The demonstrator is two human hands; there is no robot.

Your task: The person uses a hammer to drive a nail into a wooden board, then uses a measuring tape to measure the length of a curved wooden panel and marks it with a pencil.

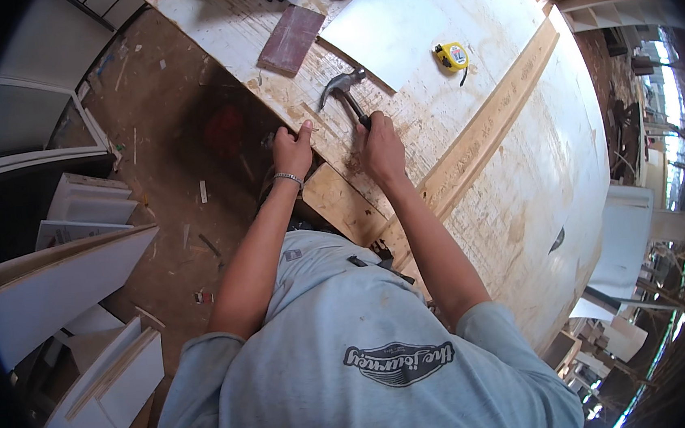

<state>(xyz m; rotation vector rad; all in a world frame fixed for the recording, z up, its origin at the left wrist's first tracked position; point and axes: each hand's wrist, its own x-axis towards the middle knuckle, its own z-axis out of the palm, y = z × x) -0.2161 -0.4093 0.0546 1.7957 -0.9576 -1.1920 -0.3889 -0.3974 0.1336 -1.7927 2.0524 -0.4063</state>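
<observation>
My right hand (382, 148) is closed round the black handle of a claw hammer (345, 82). The hammer's metal head lies over the worn white worktable (440, 116), its claw turned to the left. At the table's left edge is my left hand (293, 153), with a bracelet on its wrist. Its fingers are curled and the thumb reaches the edge. Whatever it may pinch there is hidden. Just below the two hands, a small piece of light wood (340, 200) sits along the table's edge.
A maroon rectangular block (292, 40), a white panel (386, 31) and a yellow tape measure (452, 57) lie farther up the table. A long wooden strip (490, 115) crosses it diagonally. White-faced boards (72, 295) stand at the left, above a floor (165, 189) strewn with scraps.
</observation>
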